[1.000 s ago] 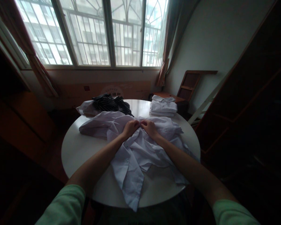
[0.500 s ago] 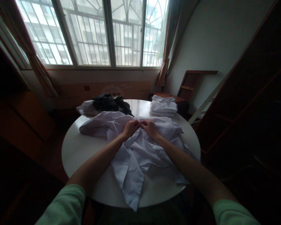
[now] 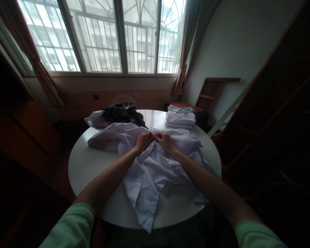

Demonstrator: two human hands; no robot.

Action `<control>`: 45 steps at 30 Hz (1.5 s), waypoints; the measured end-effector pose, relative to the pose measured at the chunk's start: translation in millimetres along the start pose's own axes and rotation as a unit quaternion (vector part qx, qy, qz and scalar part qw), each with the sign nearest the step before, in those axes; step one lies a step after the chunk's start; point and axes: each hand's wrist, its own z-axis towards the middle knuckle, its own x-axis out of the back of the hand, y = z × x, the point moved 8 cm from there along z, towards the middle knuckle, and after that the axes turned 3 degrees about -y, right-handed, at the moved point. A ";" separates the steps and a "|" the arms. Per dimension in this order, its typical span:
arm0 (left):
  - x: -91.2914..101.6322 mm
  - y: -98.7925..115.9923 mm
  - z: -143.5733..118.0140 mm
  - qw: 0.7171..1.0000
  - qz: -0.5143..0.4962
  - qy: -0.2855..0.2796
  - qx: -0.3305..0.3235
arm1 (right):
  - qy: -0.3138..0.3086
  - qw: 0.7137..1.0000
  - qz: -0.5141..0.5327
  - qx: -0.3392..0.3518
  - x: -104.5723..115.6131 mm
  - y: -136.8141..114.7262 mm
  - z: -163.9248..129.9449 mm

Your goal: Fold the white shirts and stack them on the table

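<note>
A white button-up shirt [image 3: 144, 175] lies spread over the round table, one front corner hanging past the near edge. Both hands meet at its front opening, near the far end of the shirt. My left hand [image 3: 144, 139] pinches the shirt's edge with closed fingers. Close beside it, my right hand [image 3: 164, 140] is also closed on the cloth, the fingertips of the two hands almost touching. A small button [image 3: 152, 144] shows just below them. Whatever lies right between the fingertips is too small to make out.
The white round table [image 3: 88, 172] stands before a barred window [image 3: 98, 41]. Folded white shirts [image 3: 181, 117] are stacked at its back right. A black striped garment [image 3: 119, 113] lies crumpled at the back left. Beyond stands a wooden chair [image 3: 209, 93].
</note>
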 end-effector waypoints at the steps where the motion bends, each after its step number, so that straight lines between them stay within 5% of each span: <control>1: -0.5 0.1 0.3 1.000 -0.003 -0.002 -0.004 | 0.001 1.000 -0.002 -0.001 -0.1 0.5 0.1; 45: -4.7 9.4 -0.3 0.998 0.051 -0.020 -0.043 | -0.029 0.999 0.021 0.005 -7.7 7.6 5.6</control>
